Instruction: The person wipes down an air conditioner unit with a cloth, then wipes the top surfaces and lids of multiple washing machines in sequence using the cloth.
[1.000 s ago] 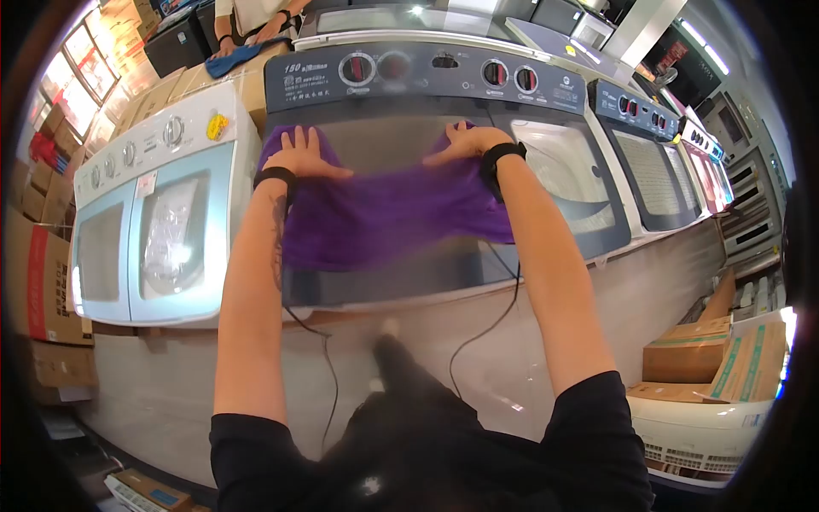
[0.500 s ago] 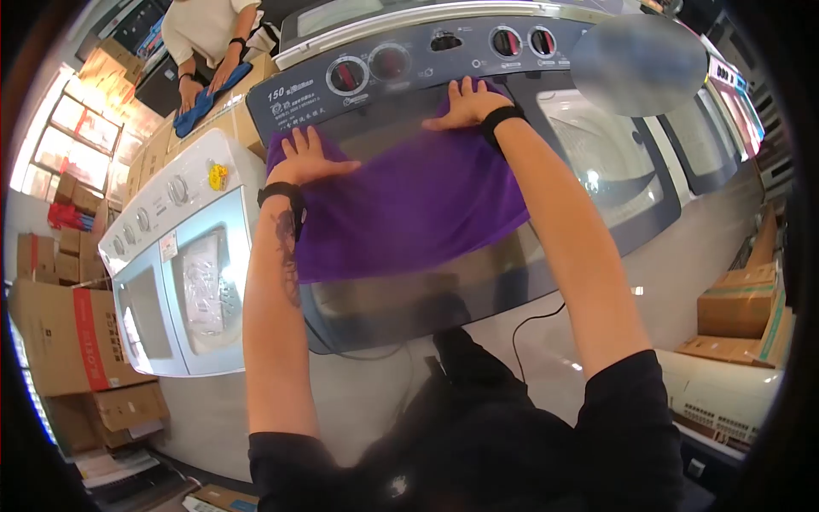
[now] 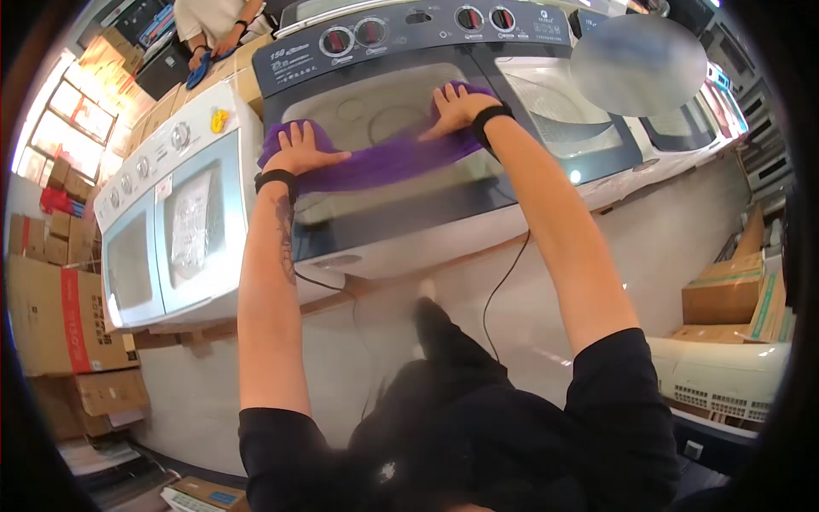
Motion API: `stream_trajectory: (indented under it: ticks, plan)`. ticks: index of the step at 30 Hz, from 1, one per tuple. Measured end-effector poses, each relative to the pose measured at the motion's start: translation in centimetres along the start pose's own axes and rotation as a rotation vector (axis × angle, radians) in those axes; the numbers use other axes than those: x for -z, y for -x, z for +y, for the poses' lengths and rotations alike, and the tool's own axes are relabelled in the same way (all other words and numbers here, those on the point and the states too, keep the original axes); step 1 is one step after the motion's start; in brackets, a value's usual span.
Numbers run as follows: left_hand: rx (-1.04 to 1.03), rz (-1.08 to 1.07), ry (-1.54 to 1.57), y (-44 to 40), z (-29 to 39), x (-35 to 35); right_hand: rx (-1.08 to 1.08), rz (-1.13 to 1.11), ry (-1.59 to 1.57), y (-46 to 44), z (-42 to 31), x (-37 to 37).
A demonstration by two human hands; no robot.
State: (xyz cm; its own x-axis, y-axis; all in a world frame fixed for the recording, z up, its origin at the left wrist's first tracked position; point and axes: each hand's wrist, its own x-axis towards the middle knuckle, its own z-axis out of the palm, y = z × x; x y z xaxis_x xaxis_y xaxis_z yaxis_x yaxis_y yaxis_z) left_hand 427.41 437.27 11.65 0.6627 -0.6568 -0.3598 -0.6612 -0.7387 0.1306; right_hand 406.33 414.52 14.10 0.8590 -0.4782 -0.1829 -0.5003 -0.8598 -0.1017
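Note:
A purple cloth point(image 3: 375, 166) lies bunched in a curved band across the dark lid point(image 3: 409, 205) of a grey twin-tub washing machine. On its left end rests my left hand point(image 3: 296, 152), fingers spread and palm pressing down. My right hand point(image 3: 458, 111) lies on the other end, fingers likewise stretched out and apart, near the middle of the machine. Above both hands runs the control panel point(image 3: 401, 36) with several dark knobs with red marks. The cloth under each palm is hidden.
To the left stands a white washing machine point(image 3: 223, 166) with a small yellow sticker point(image 3: 219, 120). Beyond it, another person's hands point(image 3: 226, 43) hold a blue cloth point(image 3: 198, 70). Cardboard boxes point(image 3: 51, 316) are stacked at far left. A black cable point(image 3: 505, 290) trails onto the floor.
The purple cloth went from spread wide over the lid to a narrow bunched band. Both hands have slid across the lid toward me. The other person's blue cloth has shifted too.

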Motion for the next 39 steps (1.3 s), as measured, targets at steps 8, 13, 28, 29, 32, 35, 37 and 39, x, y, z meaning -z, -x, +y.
stream_trajectory:
  ticks: [8, 13, 28, 29, 32, 35, 37, 39]
  plan:
    - [-0.016, -0.029, -0.068, 4.8, 0.3, -1.3, -0.038, -0.065, 0.071, 2.5, -1.0, -1.3]
    - [0.027, -0.102, -0.121, 4.3, 1.5, 0.6, -0.034, -0.197, 0.149, 0.9, -1.3, -0.4]
    - [-0.029, -0.107, -0.119, -6.1, 0.8, 4.8, 0.002, -0.266, 0.148, -9.1, 0.3, 2.0]
    - [-0.03, -0.105, -0.109, -6.8, 0.7, 5.1, -0.001, -0.272, 0.148, -9.9, 0.4, 2.2]
    - [-0.034, -0.098, -0.079, -8.9, 0.7, 5.6, -0.005, -0.289, 0.144, -12.1, 0.9, 2.4]
    - [-0.041, -0.086, -0.054, -10.5, 0.6, 5.9, 0.012, -0.277, 0.11, -13.8, 1.7, 2.4]
    - [-0.039, -0.075, -0.026, -11.2, 0.2, 5.5, 0.044, -0.245, 0.067, -14.6, 2.3, 2.3]
    - [-0.007, -0.077, 0.008, -10.9, 0.4, 5.5, 0.058, -0.244, 0.036, -15.3, 2.9, 1.8]
